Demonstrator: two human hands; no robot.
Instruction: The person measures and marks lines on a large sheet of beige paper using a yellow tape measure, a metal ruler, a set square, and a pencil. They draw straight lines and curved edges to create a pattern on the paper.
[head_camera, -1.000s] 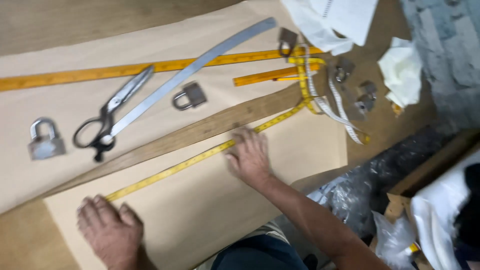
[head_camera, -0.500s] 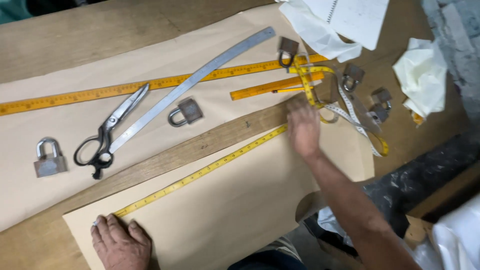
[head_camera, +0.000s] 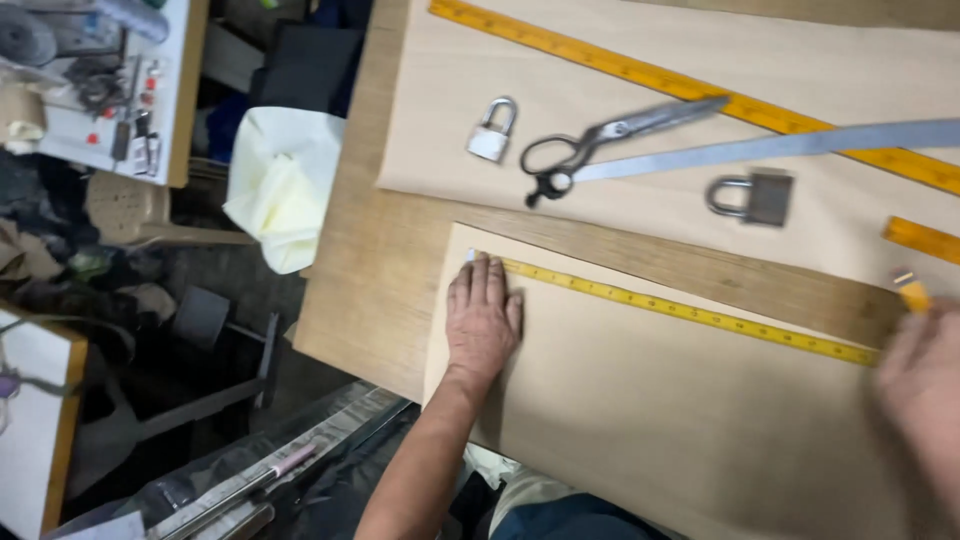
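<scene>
Head view, leftmost: pale yellow cloth (head_camera: 278, 185) heaped off the wooden table (head_camera: 350, 300). On the upper brown paper sheet (head_camera: 440, 120) lie a silver padlock (head_camera: 491, 131), scissors (head_camera: 600, 140), a steel ruler (head_camera: 790, 148) and a darker padlock (head_camera: 752, 196). The left hand (head_camera: 482, 318) lies flat, fingers spread, pinning the yellow tape measure (head_camera: 680, 310), which runs diagonally down-right to the blurred right hand (head_camera: 925, 375); its grip I cannot tell.

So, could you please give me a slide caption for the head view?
Left hand pins a yellow tape measure flat on tan paper; the blurred right hand is at its far end.
</scene>
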